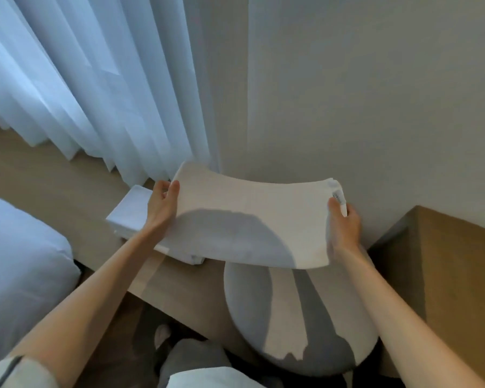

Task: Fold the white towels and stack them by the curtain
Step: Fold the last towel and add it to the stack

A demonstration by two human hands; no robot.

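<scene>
A folded white towel (252, 219) hangs flat in the air between my hands, sagging a little in the middle. My left hand (163, 205) grips its left edge and my right hand (343, 222) grips its right edge near a small label. Below and to the left, a stack of folded white towels (132, 211) lies on the wooden ledge (185, 287), close to the foot of the pale sheer curtain (95, 93). The held towel covers part of that stack.
A round grey stool (300, 317) stands under the held towel. A bed with white bedding (20, 261) fills the left. A wooden desk (459, 261) sits at the right, against the plain wall (375, 93). My legs and one foot show at the bottom.
</scene>
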